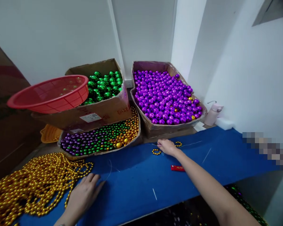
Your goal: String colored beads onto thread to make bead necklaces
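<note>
My right hand [167, 147] reaches over the far part of the blue table, its fingertips pinched together; what sits between them is too small to make out. Beside it lie a small ring of gold beads [156, 152] and another gold bead ring [178, 144]. A thin pale thread [192, 144] trails to the right of that hand. My left hand [86, 190] rests low at the table's left, thumb apart from the bent fingers, by a heap of gold bead strands [44, 179]. A fine curved thread [110, 169] rises near its thumb.
Behind stand a cardboard box of purple balls [165, 97], a box of green balls [106, 84] with a red basket [49, 97] on it, and a box of small mixed beads [96, 141]. A red packet [177, 168] lies on the blue cloth [136, 188]; a pink bottle [213, 113] stands right.
</note>
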